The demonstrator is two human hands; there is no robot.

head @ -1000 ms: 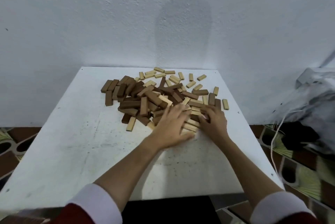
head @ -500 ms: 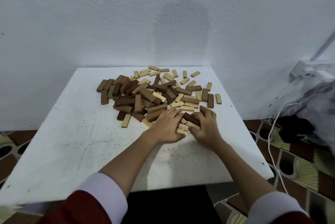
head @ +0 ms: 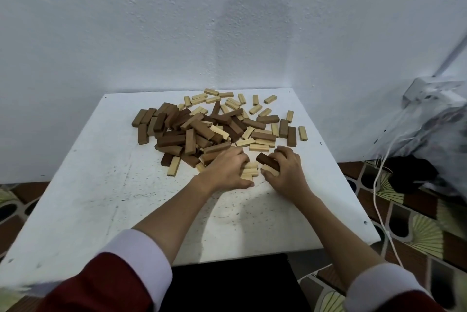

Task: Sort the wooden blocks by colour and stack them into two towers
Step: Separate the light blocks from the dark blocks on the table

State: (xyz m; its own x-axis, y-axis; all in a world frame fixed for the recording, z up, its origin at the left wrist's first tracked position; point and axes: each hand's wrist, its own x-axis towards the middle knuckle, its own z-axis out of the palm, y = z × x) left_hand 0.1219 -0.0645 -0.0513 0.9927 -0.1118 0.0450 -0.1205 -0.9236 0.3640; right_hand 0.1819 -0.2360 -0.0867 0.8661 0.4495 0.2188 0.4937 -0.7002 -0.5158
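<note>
A jumbled pile of wooden blocks (head: 202,130) lies on the far half of the white table (head: 101,198), dark brown ones mostly left and centre, light ones (head: 255,109) scattered to the back and right. At the pile's near edge my left hand (head: 227,170) curls over a small cluster of light blocks (head: 249,171). Close beside it my right hand (head: 285,172) grips a dark brown block (head: 266,160) with a light block (head: 270,171) under it.
A white wall rises right behind the table. At the right, off the table, a crumpled plastic bag (head: 434,122) and a white cable (head: 379,185) hang over patterned floor tiles. A dark stool or seat (head: 227,284) sits under the table's near edge.
Both hands have drawn back toward me from the pile, dragging a few light blocks along. The right hand now holds a dark block lifted off them.
</note>
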